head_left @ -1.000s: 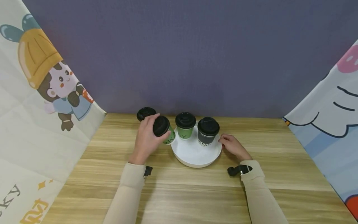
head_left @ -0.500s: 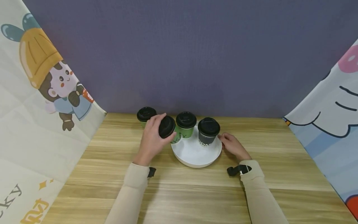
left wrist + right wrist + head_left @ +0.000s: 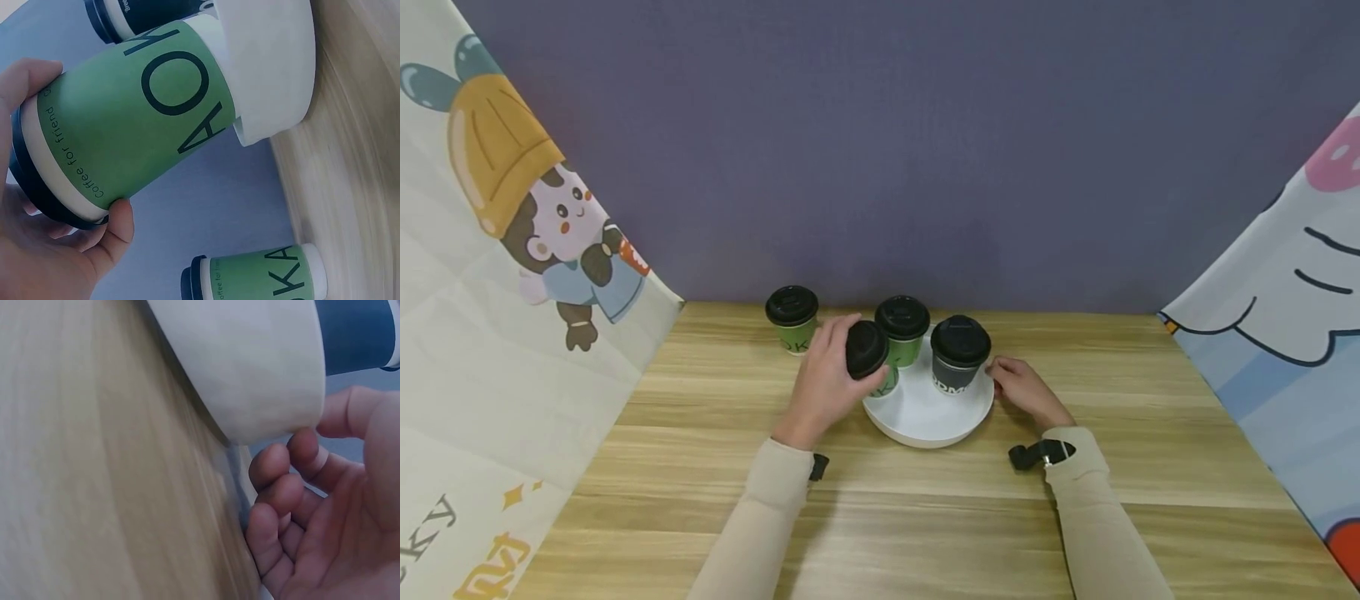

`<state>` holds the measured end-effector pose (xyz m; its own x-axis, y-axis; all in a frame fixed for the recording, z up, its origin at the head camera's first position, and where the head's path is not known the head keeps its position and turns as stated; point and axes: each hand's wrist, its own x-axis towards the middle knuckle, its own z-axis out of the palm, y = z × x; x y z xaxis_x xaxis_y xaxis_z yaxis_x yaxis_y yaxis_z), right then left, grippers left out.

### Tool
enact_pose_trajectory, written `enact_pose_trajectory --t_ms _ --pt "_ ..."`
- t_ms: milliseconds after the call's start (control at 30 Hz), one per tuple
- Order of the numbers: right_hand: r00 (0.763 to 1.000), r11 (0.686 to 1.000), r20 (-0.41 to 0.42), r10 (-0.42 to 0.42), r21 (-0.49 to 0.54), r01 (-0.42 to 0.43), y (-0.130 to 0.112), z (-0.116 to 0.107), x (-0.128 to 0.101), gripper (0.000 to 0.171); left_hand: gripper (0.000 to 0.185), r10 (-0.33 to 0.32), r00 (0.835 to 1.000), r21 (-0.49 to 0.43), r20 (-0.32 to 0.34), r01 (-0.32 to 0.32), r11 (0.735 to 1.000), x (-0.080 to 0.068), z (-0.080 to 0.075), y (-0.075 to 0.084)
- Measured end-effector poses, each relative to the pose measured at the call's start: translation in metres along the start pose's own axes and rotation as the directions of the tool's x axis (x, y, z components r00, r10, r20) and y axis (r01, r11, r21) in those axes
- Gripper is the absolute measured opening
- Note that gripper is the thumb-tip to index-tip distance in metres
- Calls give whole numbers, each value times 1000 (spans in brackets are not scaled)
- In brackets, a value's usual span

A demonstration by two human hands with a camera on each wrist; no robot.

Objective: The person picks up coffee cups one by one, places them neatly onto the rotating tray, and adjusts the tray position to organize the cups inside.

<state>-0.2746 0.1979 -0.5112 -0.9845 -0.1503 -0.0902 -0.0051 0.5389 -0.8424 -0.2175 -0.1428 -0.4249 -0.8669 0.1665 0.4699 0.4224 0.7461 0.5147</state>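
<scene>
My left hand (image 3: 827,379) grips a green paper coffee cup (image 3: 134,112) by its black lid, the cup tilted at the left edge of a round white tray (image 3: 925,417). In the left wrist view the cup's base is at the tray's rim; whether it touches the tray floor I cannot tell. Another green cup (image 3: 907,350) stands upright towards the tray's back. Right of it is a dark grey cup (image 3: 953,375), also lidded in black. My right hand (image 3: 1028,392) pinches the tray's right rim, thumb on top and fingers curled below, as the right wrist view shows.
A third green cup (image 3: 796,335) with a black lid stands on the wooden table (image 3: 925,517), left of the tray near the back edge. A dark blue-grey panel (image 3: 880,150) rises behind. Printed cloths (image 3: 497,333) flank both sides.
My left hand has carried the green cup rightwards, from beside the tray to over its left edge. The back-left cup shows more fully now. My right hand has stayed at the rim.
</scene>
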Motion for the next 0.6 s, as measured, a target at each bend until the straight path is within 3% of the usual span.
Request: enact_pose_trajectory --t_ms 600 --pt "995 998 93 -23 52 18 0 -13 9 26 76 47 998 58 37 -49 997 3 27 11"
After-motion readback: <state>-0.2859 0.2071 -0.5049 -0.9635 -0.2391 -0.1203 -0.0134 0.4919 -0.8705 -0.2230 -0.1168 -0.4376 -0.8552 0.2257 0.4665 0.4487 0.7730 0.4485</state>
